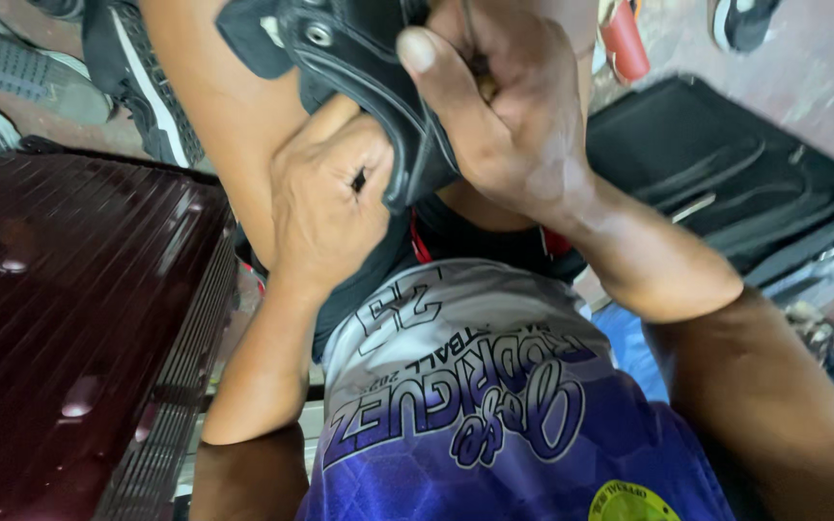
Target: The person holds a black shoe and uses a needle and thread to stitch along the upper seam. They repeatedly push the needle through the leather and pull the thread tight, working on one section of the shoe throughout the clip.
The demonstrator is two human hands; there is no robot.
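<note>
Two bare hands hold a black shoe up close over the person's lap.

The black shoe (369,68) sits at the top middle of the view, raised above the lap and clear of the floor, its edge with a metal eyelet turned toward the camera. The right hand (504,125) wraps over it from the right, fingers (436,87) curled closed on its upper and thumb pressed along the rim. The left hand (325,198) is just below and to the left, its fingers closed against the shoe's lower edge. Beneath the hands lies a white and purple jersey (494,405). A dark red ribbed suitcase (69,328) stands at the left, a black suitcase (726,174) at the right, and other shoes (137,87) rest on the floor at the top left.
</note>
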